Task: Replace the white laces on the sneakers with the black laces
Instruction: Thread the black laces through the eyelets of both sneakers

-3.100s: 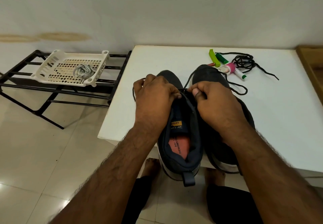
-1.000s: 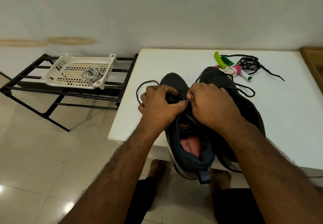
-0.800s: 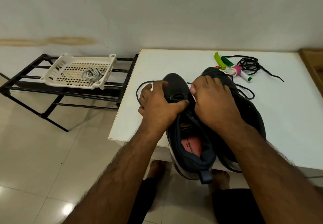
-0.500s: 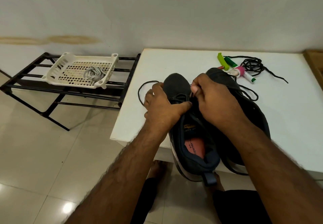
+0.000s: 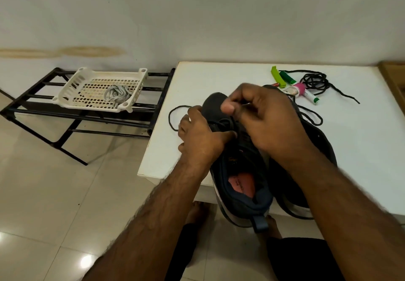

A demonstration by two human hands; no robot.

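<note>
At the centre of the frame, two dark sneakers sit side by side on the white bench (image 5: 361, 149), heels over its near edge. The left hand (image 5: 200, 136) grips the nearer sneaker (image 5: 241, 171) by its upper — soft fabric that likely gives under the fingers. The right hand (image 5: 269, 116), raised above the eyelets, pinches what appears to be the black lace (image 5: 173, 116); blur hides the exact hold. Thin and limp, the lace probably handles best taken near its stiff tip, its slack looping at the sneaker's left. A spare black lace (image 5: 315, 83) lies coiled at upper right beside some markers (image 5: 291, 83). The white laces (image 5: 116, 93) rest in a basket (image 5: 72, 92) on the rack (image 5: 32, 110), upper left.
</note>
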